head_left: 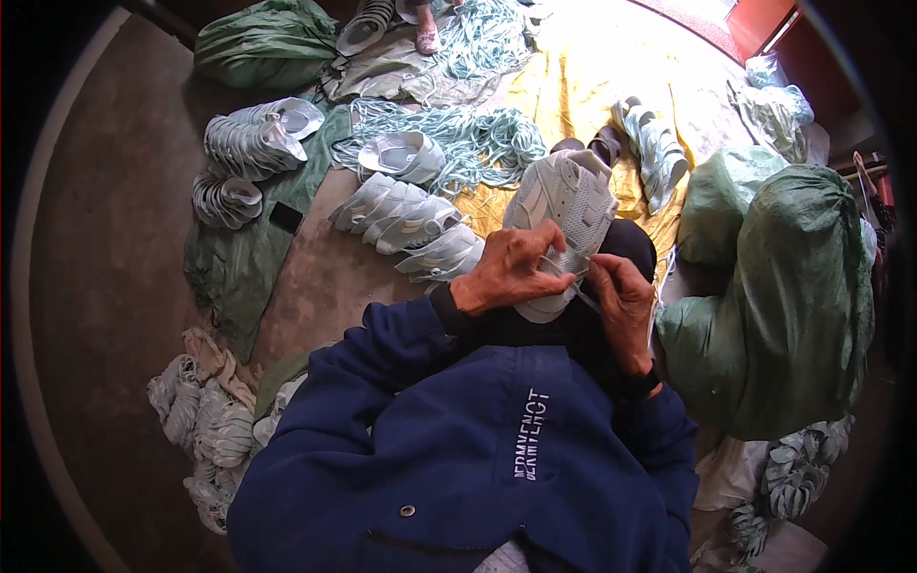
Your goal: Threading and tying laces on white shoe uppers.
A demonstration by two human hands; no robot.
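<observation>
While I observe remotely, the right hand (pixel 626 304) pinches a pale lace (pixel 586 300).
Left hand (pixel 514 267) at the shoe upper (pixel 562 201), grip: cannot tell; stacked uppers (pixel 396 218) at nine o'clock.

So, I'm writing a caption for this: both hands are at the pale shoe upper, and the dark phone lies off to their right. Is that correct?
Not quite: the head view shows the dark phone off to the left of the left hand and right hand, which are both at the pale shoe upper.

Black phone (pixel 286 218) on green cloth (pixel 229 272); green sack (pixel 802 296) right.
</observation>
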